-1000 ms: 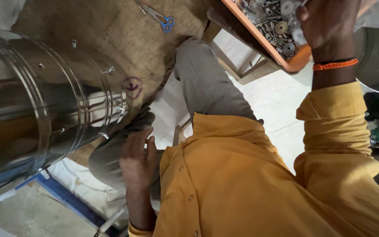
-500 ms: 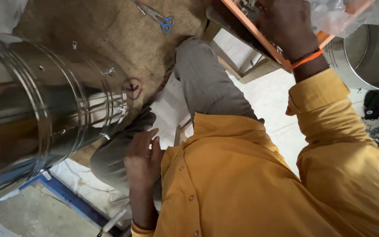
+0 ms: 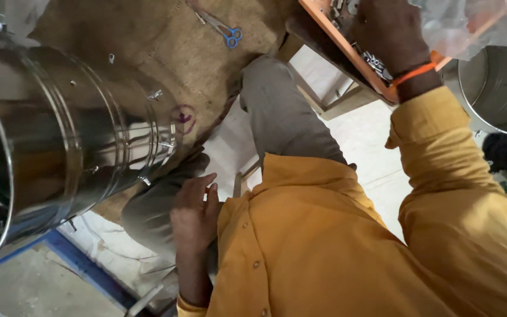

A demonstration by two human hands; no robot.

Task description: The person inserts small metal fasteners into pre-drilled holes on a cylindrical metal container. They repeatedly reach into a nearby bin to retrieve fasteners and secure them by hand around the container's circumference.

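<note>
My left hand (image 3: pixel 193 210) rests flat on my grey-trousered left thigh, fingers apart, holding nothing. It lies just right of the rim of a large shiny steel drum (image 3: pixel 60 147) on its side. My right hand (image 3: pixel 387 32), with an orange band at the wrist, reaches up into an orange tray (image 3: pixel 347 50) of small metal hardware. Only its back shows; the fingers are hidden in the tray. I wear a yellow shirt.
Blue-handled scissors (image 3: pixel 229 34) lie on the brown burlap mat (image 3: pixel 154 53) at the top. A second steel drum (image 3: pixel 497 88) stands at the right edge, with a clear plastic bag (image 3: pixel 470 23) above it. A blue bar (image 3: pixel 83 264) runs along the floor at lower left.
My right hand has shifted left across the orange tray and sits deeper over the hardware. The plastic bag has come into view. My left hand has barely moved on the thigh.
</note>
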